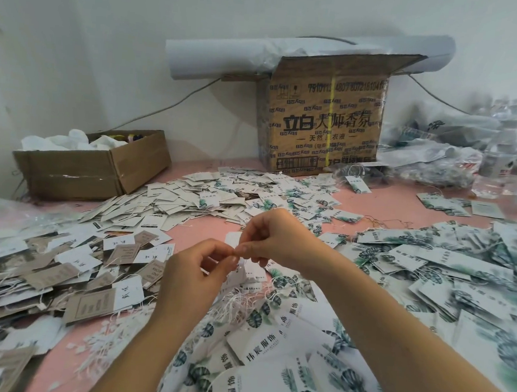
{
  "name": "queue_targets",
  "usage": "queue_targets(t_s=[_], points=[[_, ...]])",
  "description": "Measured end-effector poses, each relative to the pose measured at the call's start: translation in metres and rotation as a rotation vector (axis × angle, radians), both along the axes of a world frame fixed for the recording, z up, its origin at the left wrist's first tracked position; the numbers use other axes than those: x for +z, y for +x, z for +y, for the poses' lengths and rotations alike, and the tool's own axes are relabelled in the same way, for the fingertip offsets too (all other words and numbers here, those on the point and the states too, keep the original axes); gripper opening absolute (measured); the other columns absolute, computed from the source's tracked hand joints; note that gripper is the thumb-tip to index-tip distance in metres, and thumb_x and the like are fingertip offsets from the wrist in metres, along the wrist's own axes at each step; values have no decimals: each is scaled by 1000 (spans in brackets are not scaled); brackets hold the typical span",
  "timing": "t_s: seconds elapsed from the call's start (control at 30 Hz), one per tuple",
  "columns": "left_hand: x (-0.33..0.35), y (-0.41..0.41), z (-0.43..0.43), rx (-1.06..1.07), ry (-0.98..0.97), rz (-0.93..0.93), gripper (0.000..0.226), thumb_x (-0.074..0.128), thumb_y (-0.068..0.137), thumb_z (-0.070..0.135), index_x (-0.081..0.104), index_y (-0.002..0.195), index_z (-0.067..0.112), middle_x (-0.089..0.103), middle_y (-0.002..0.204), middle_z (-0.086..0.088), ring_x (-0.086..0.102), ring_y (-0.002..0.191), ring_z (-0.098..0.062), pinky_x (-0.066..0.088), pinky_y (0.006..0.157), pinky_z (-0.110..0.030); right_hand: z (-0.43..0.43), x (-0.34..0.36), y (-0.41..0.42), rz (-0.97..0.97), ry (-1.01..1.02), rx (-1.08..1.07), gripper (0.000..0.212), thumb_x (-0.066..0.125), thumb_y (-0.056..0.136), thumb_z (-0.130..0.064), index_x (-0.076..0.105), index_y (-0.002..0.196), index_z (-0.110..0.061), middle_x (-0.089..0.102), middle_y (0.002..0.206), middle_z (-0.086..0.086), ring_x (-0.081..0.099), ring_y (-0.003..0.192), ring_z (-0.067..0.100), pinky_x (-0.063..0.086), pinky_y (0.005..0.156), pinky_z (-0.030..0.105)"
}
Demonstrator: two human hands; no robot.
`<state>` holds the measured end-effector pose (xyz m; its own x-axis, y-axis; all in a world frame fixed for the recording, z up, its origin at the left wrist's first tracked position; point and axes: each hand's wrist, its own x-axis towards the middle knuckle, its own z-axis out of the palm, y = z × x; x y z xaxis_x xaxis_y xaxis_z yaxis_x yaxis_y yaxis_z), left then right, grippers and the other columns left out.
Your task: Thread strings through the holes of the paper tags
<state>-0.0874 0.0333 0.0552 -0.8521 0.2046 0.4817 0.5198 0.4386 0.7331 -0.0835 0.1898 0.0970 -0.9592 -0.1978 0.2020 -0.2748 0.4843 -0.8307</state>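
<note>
Plain white tag (rounded corner), pinched by left hand, right hand

The bare left forearm and right forearm rise from the lower edge and converge at mid-frame. The left hand sits lower, its back to the camera, thumb and forefinger pinched together; what they pinch is too small to tell. The right hand, fingers curled, pinches a paper tag, fingertips touching the left's
</note>
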Motion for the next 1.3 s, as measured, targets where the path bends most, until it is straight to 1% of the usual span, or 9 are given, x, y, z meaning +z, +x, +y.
queue_targets(t_s=[0.33,0.43,0.53,0.63,0.77,0.87,1.03,1.17,1.3], points=[[-2,-6,-4,-14,179,-19,17,76,72,16,62,67,25,65,64,14,57,52,-5,44,50,-13,0,1,4,-114,-92,129,20,60,87,-2,61,71,-13,60,58,-3,55,49,3,47,50,15],[-2,-5,-4,-14,203,-31,13,74,68,32,62,71,27,65,69,18,56,56,-1,42,54,-20,-4,1,6,-125,-115,158,21,53,91,-2,57,74,-12,58,62,0,53,51,5,47,51,17],[-3,-5,-3,-4,205,-35,38,65,54,57,57,81,31,63,82,13,55,62,3,39,57,-22,-6,3,8,-102,-124,149,21,50,93,-2,54,74,-11,55,61,-1,51,51,5,45,52,17],[-8,-5,1,-7,99,-56,53,62,52,67,45,94,39,50,104,17,52,77,1,38,61,-22,-10,4,9,-44,-135,121,21,47,94,-2,51,76,-12,54,62,0,49,51,7,44,52,18],[-18,-9,3,-4,-53,-39,68,82,63,38,34,111,40,39,107,24,45,91,1,38,69,-20,-14,5,8,45,-274,74,23,43,96,0,48,76,-11,53,64,3,47,51,9,42,51,20],[-19,-13,-1,45,26,-34,48,74,78,15,40,98,43,52,92,16,54,80,-4,41,61,-21,-12,8,8,69,-401,89,22,43,95,2,49,76,-9,56,64,4,50,51,9,44,51,20],[-12,-11,-5,82,192,-24,38,67,85,13,47,89,44,56,89,21,57,74,5,46,53,-15,-6,9,4,124,-620,11,18,46,92,4,52,80,-7,60,62,0,53,54,10,47,53,20],[-5,-6,-2,4,408,-58,44,67,82,9,51,86,50,61,94,13,63,76,-6,49,46,-15,1,4,-2,136,-534,-162,21,47,92,6,56,83,-11,61,65,4,53,57,13,46,51,20],[0,-6,-1,-69,594,-127,48,71,75,4,58,81,50,70,83,9,66,71,-1,50,50,-16,0,-1,-3,90,-354,-131,25,50,90,4,62,84,-16,64,65,1,54,57,10,45,50,18]])
